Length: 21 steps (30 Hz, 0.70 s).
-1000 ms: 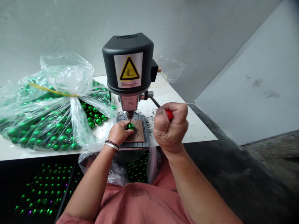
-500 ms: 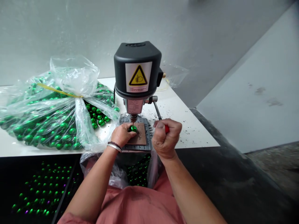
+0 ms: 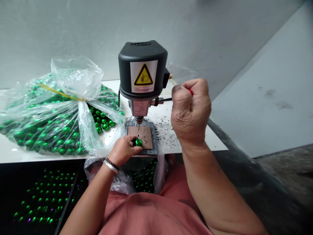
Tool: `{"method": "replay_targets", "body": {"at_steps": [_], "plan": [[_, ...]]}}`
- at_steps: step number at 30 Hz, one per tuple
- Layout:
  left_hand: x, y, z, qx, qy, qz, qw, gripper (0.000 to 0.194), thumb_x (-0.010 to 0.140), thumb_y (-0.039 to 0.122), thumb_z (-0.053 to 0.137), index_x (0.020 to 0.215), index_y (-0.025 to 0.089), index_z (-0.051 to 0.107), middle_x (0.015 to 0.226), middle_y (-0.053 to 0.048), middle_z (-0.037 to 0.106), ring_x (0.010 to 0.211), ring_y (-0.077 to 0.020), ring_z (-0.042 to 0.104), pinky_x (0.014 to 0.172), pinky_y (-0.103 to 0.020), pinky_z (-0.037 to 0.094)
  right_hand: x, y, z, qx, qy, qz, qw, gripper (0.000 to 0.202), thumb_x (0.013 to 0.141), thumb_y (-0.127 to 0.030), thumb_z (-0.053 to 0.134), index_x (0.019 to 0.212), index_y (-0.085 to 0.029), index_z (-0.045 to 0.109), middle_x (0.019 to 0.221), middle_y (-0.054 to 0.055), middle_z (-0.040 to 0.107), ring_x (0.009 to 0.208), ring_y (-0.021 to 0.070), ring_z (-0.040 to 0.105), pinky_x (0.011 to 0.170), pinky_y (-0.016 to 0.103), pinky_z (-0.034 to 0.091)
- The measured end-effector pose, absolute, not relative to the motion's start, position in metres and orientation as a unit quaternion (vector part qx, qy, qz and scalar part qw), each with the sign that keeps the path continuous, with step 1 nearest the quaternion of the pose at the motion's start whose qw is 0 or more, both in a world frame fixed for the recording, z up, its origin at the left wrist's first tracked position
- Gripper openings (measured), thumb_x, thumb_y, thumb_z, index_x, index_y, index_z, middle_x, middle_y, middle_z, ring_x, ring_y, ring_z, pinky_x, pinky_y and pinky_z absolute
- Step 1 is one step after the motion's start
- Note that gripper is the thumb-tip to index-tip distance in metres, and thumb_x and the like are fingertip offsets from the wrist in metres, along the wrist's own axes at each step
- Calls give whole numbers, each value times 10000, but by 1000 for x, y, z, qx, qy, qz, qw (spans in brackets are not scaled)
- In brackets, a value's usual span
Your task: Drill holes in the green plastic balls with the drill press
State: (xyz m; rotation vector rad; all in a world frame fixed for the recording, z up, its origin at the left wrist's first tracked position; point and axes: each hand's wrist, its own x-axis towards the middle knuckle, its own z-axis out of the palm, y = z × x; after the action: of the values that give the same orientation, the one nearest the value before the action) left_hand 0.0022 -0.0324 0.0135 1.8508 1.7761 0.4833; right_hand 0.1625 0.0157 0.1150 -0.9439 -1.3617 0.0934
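Observation:
A small bench drill press (image 3: 143, 71) with a dark housing and a warning label stands on the table in front of me. Its thin drill bit (image 3: 139, 127) points down at a brown board (image 3: 146, 133) with a small hole, on the grey base. My left hand (image 3: 124, 148) pinches a shiny green ball (image 3: 138, 142) between thumb and fingers over the board's front part, apart from the bit. My right hand (image 3: 190, 111) is wrapped round the red-knobbed feed lever (image 3: 168, 99), which sticks out to the right. Most of the knob is hidden in the fist.
A clear plastic bag (image 3: 90, 130) full of green balls, with a yellow tie, lies left on the white table (image 3: 111, 135). Dark shavings (image 3: 168, 125) are scattered right of the base. Below the front edge, an open plastic bag (image 3: 119, 182) holds more green balls. A wall stands behind.
My right hand has swung the lever up and to the right, raising the drill bit. My left hand has drawn the green ball from under the bit toward me.

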Motion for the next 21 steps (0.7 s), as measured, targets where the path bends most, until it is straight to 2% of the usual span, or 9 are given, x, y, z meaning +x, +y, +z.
{"method": "replay_targets", "body": {"at_steps": [3,5,10,12,14,16,18,21], "plan": [[-3,-45,18,691,598,175,367,408,637,387,677,996,194,671,971,-46,689,869,-197,610,767,-275,443,161,14,113,-424,-599,57,677,145,829,-265,471,712,-188,431,565,-70,421,494,27,427,502,180,362],[-4,-46,17,644,604,223,413,476,619,460,689,993,166,667,1006,-67,679,902,-209,602,797,-286,442,161,13,113,-425,-595,67,678,140,821,-254,477,707,-190,428,553,-74,419,479,26,416,489,181,356],[-1,-37,14,316,602,486,549,521,686,665,515,728,150,582,716,-27,613,624,-135,564,599,-281,470,163,13,115,-431,-598,80,671,137,813,-264,489,713,-192,427,565,-72,447,493,34,428,507,191,376],[-1,-33,17,176,550,526,625,524,704,675,482,660,155,523,636,-17,566,574,-127,548,555,-284,478,164,13,114,-431,-601,76,669,137,812,-264,492,717,-193,425,588,-67,469,511,38,440,522,198,386],[-1,-32,19,113,505,539,664,430,741,564,535,625,151,509,595,-16,546,580,-126,553,584,-294,501,164,14,113,-424,-606,71,669,137,816,-273,489,723,-195,427,608,-64,486,522,39,444,529,202,388],[-2,-33,20,112,478,559,668,225,734,316,610,621,140,528,602,-12,557,615,-116,564,669,-301,519,165,14,112,-415,-610,67,671,136,825,-282,475,728,-198,432,617,-63,491,531,38,446,532,201,388],[-3,-33,18,135,468,575,658,60,657,95,601,637,130,557,638,-2,579,658,-105,576,762,-310,518,166,15,111,-406,-615,64,673,131,832,-281,465,733,-199,436,625,-64,493,545,35,453,539,197,390],[-5,-34,14,171,472,576,645,135,599,25,598,695,119,594,698,-4,606,717,-110,595,839,-327,502,166,15,110,-396,-618,72,676,116,827,-279,474,749,-198,443,629,-66,505,539,30,452,540,193,393]]}}
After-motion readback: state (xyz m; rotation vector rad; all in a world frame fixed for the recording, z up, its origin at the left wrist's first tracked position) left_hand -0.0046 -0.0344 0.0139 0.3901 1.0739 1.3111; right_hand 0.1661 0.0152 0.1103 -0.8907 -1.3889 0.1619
